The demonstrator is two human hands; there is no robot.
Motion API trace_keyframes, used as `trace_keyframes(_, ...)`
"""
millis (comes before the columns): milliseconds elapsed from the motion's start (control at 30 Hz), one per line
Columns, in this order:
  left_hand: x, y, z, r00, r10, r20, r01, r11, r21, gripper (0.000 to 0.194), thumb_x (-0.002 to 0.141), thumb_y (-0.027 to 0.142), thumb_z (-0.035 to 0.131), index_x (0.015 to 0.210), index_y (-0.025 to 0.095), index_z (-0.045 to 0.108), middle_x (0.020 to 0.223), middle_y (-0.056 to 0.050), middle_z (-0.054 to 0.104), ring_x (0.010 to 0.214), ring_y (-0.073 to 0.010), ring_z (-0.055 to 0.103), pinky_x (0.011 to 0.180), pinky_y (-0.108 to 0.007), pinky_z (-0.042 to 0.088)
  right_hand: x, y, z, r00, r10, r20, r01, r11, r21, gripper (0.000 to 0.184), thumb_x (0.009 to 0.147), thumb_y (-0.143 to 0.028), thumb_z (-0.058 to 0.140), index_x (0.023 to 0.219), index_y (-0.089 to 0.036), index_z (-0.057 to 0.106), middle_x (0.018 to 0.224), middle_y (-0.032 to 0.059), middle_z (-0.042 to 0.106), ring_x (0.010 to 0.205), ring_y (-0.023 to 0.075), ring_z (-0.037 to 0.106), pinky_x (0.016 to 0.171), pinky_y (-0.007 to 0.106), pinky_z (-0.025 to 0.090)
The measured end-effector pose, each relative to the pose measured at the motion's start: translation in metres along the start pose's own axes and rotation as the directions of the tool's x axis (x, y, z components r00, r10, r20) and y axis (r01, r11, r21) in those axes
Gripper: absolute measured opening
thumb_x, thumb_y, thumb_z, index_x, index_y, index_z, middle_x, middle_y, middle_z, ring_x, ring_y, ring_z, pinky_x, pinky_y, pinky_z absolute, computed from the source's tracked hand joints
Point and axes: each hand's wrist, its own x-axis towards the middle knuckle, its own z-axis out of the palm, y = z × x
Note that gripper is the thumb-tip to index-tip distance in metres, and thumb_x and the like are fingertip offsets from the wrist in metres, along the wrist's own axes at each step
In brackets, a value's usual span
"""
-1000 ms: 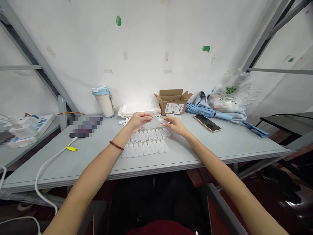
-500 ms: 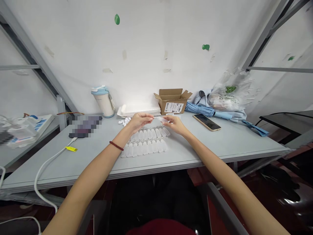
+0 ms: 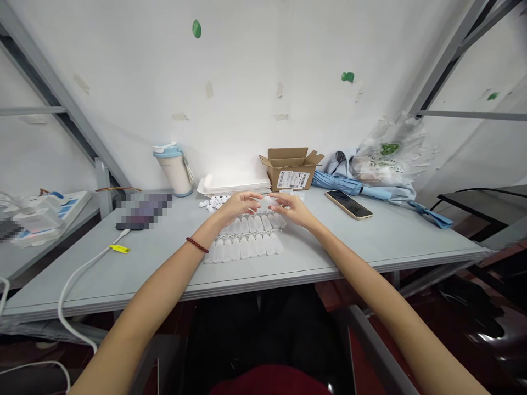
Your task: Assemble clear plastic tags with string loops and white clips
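My left hand (image 3: 239, 204) and my right hand (image 3: 293, 209) meet over the middle of the table, fingers closed on a small translucent white piece (image 3: 267, 204) between them. Its exact kind is partly hidden by the fingertips. Just in front of the hands lie two rows of similar frosted, rounded pieces, a back row (image 3: 258, 224) and a front row (image 3: 244, 249), with thin white cords or loops at their tops. A pile of small white cap-like parts (image 3: 214, 203) sits left of the hands, partly behind the left one.
An open cardboard box (image 3: 290, 170) and a stack of white sheets or trays (image 3: 236, 185) stand against the wall. A tumbler (image 3: 175, 171), a phone (image 3: 348, 204), a blue folded umbrella (image 3: 340, 183), a plastic bag (image 3: 385, 159) and a cabled, blurred device (image 3: 144, 212) surround the work area.
The hands have drawn slightly closer together, and the translucent piece now sits more upright between the fingertips. More of the small white parts show beside the left hand.
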Motion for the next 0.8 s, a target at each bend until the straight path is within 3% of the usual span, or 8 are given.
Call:
trace_keyframes(233, -0.003, 0.004, 0.001, 0.996, 0.068, 0.060, -0.081, 0.966, 0.245, 0.035, 0.075, 0.041, 0.066, 0.102, 0.020, 0.067, 0.080, -0.003, 0.065, 0.070, -0.0133, 0.058, 0.067, -0.029, 0.046, 0.000, -0.006, 0.000, 1.000, 0.000, 0.022, 0.000, 1.000, 0.017, 0.041, 0.077, -0.030, 0.059, 0.114, -0.014, 0.066, 0.065, -0.0027, 0.051, 0.063, 0.0109, 0.043, 0.062, 0.025, 0.034)
trace_keyframes(367, -0.005, 0.008, 0.002, 0.994, 0.076, 0.082, -0.100, 0.932, 0.348, 0.032, 0.076, 0.045, 0.063, 0.093, 0.019, 0.069, 0.083, -0.003, 0.066, 0.073, -0.0140, 0.058, 0.065, -0.027, 0.045, -0.001, -0.008, 0.004, 0.999, 0.002, 0.034, -0.004, 0.997, 0.080, 0.046, 0.077, -0.029, 0.060, 0.119, -0.012, 0.062, 0.059, -0.0050, 0.046, 0.058, 0.0101, 0.041, 0.059, 0.024, 0.035)
trace_keyframes(567, -0.007, 0.011, 0.006, 0.987, 0.117, 0.111, -0.152, 0.906, 0.396, 0.037, 0.077, 0.052, 0.059, 0.073, 0.016, 0.065, 0.076, -0.003, 0.065, 0.072, -0.0156, 0.058, 0.060, -0.025, 0.043, -0.004, -0.011, 0.010, 0.997, -0.004, 0.071, -0.010, 0.981, 0.195, 0.048, 0.079, -0.029, 0.058, 0.125, -0.016, 0.055, 0.054, -0.0080, 0.044, 0.056, 0.0123, 0.055, 0.064, 0.027, 0.044)
trace_keyframes(800, -0.008, 0.012, 0.002, 0.991, 0.121, 0.049, -0.131, 0.914, 0.385, 0.032, 0.071, 0.045, 0.067, 0.086, 0.016, 0.070, 0.080, -0.004, 0.066, 0.072, -0.0159, 0.057, 0.060, -0.026, 0.040, -0.007, -0.014, 0.011, 0.998, -0.016, 0.056, 0.014, 0.999, 0.034, 0.035, 0.080, -0.027, 0.057, 0.113, -0.017, 0.057, 0.052, -0.0083, 0.047, 0.051, 0.0118, 0.055, 0.058, 0.024, 0.042)
